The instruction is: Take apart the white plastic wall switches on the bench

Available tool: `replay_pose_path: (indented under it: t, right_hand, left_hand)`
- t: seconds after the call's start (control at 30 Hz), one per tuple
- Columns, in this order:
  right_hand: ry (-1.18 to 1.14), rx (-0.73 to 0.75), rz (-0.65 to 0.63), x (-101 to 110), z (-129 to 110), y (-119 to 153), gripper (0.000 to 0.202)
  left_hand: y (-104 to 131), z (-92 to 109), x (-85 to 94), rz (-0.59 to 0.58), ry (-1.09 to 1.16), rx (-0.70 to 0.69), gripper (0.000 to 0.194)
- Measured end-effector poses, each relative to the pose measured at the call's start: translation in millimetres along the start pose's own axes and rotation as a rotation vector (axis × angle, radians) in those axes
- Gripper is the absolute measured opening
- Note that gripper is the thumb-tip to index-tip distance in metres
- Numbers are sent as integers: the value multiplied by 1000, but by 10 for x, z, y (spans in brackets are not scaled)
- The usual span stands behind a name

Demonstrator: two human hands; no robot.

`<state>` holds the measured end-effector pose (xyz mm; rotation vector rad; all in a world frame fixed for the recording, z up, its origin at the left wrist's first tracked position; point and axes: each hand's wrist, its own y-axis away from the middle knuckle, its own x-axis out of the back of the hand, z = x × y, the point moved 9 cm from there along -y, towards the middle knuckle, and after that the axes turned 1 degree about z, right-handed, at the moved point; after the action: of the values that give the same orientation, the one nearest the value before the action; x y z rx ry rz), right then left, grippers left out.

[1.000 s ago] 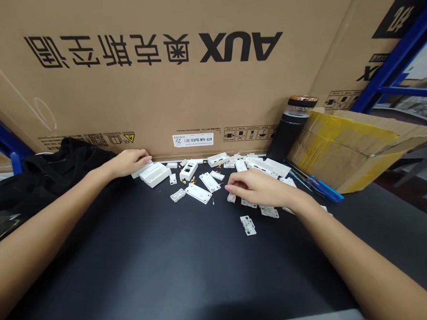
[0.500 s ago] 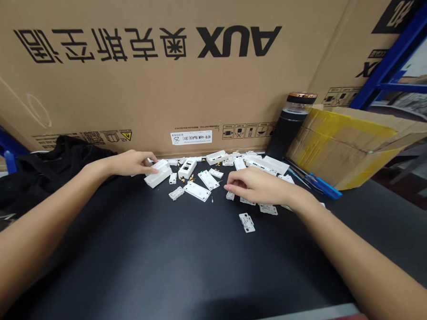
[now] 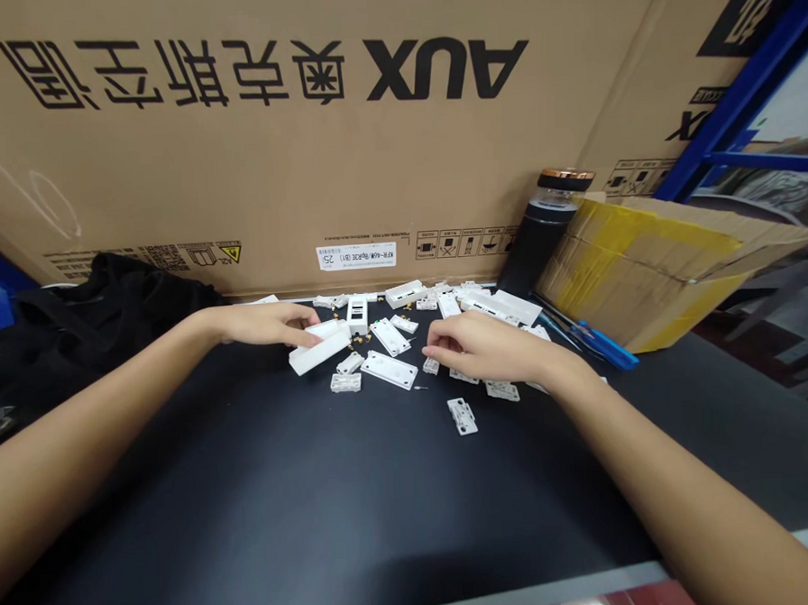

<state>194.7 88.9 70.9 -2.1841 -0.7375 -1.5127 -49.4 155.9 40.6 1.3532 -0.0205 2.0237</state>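
Note:
My left hand [image 3: 273,325] grips a white plastic housing [image 3: 320,347] at the left end of the spread of parts. Beside it lie a small white part [image 3: 346,382], a white housing with dark slots [image 3: 357,314] and small brass pieces [image 3: 360,340]. A flat white plate [image 3: 389,370] rests between my two hands. My right hand [image 3: 470,342] hovers low over small white parts, its fingers curled together; what they hold, if anything, is hidden. Nearer to me sits a separate white part [image 3: 462,416] on the black table [image 3: 306,506].
A large cardboard box [image 3: 268,174] stands behind the table. To the right are a black bottle [image 3: 540,241], blue-handled pliers [image 3: 606,346] and a taped cardboard box [image 3: 666,271]. Black cloth [image 3: 106,304] lies at the left.
My left hand has moved right with the housing, and nearby small parts and the flat plate have shifted and turned. My right hand keeps nearly the same place and pose.

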Motion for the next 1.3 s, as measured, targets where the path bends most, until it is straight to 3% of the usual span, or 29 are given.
replay_pose_path:
  t: [0.27,0.37,0.57,0.7,0.83,0.9,0.93,1.03,1.17,1.3]
  right_hand:
    - [12,4,11,-8,38,-5,23]
    - [21,1,4,-14,42,-6,23]
    - [37,-2,8,4,34,5,25]
    - [57,10,34,70,18,17,25]
    - [67,31,64,165,-6,51,25]
    - [42,48,43,187,-41,84,24]
    - [19,51,21,188,-60,104,24]
    - [-75,24,-89,143,-100,176,24]
    - [-86,-10,-168,105,-114,259,28]
    - [-18,-67,-152,131,-28,297,28]
  left_hand:
    - [-17,-52,19,90,297,-46,52]
    - [-41,21,-11,82,442,-98,49]
    - [-59,179,114,208,757,-185,45]
    - [22,522,99,161,921,-262,47]
    - [218,1174,-178,-7,977,-481,57]
    - [318,1473,-472,-101,920,-585,57]
    - [344,1557,-601,-70,858,-612,55]
    - [437,1684,-811,272,522,-733,59]
    - [604,1869,-1075,447,73,-973,36]
    - [716,1943,-1117,616,-221,-1085,24]
